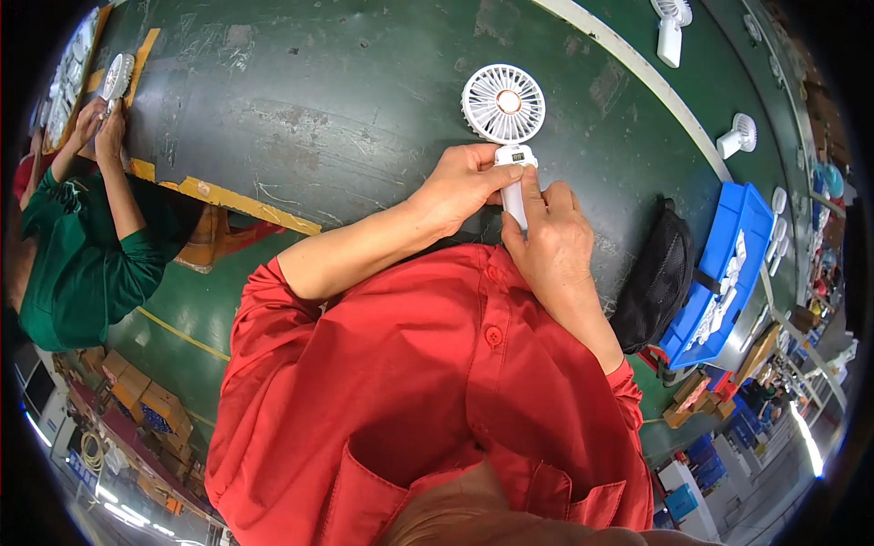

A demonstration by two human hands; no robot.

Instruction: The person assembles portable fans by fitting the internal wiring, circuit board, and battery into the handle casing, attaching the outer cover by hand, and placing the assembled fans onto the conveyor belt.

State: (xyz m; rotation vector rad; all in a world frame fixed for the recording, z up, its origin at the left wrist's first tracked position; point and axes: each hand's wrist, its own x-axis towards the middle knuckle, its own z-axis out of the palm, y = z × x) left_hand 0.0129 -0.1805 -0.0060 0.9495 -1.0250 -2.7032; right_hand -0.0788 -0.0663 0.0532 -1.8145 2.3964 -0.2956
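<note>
A white handheld fan [503, 105] with a round slatted head and an orange-ringed hub lies over the green worktable, its handle toward me. My left hand [460, 188] grips the upper handle from the left, thumb near a small dark display. From the other side my right hand [557, 227] is closed around the handle, with its index finger pressed just below that display. The lower end of the handle is partly hidden by my right hand.
A blue bin [719, 273] with white parts stands at the right, beside a black mesh bag [657, 273]. More white fans [672, 32] sit on a strip beyond a pale rail [628, 64]. At the left, a co-worker in green [100, 246] holds another fan [116, 77].
</note>
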